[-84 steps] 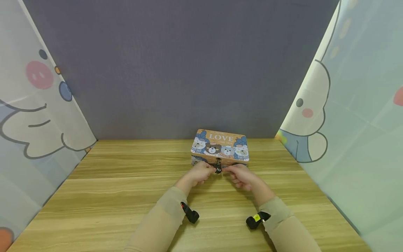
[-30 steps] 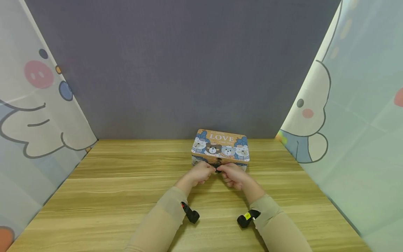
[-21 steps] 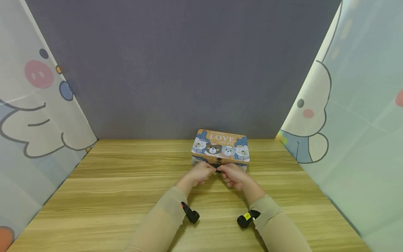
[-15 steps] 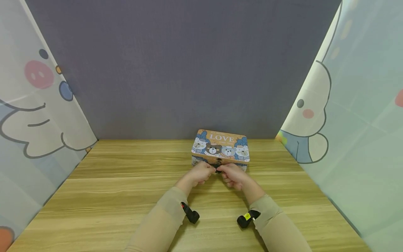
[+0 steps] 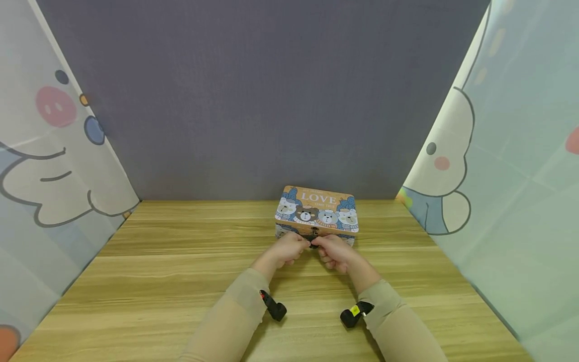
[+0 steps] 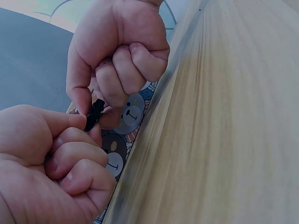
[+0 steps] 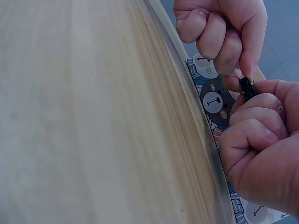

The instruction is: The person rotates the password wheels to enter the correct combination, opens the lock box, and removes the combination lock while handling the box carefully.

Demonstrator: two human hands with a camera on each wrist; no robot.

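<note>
A small black combination padlock (image 6: pixel 96 113) hangs at the front of a tin box (image 5: pixel 317 208) printed with bears and the word LOVE. My left hand (image 5: pixel 287 248) pinches the padlock from its left side between thumb and index finger, the other fingers curled in. From the opposite side my right hand (image 5: pixel 335 251) pinches it the same way, its other fingers folded. Between the fingertips only part of the padlock (image 7: pixel 248 87) shows in the right wrist view; its digits are hidden. The box's lid is down, and a metal clasp (image 5: pixel 314 230) sits above the padlock.
The box stands on a wood-grain table (image 5: pixel 181 281), close to a dark grey back panel (image 5: pixel 271 100). Cartoon-printed curtains (image 5: pixel 511 176) hang along both sides. A small black camera sits on each wrist, by the beige sleeves (image 5: pixel 226 319).
Since the earliest frame my right hand has moved left onto the padlock, covering most of it. My left hand and the box have stayed put. Over the last second nothing visibly moves.
</note>
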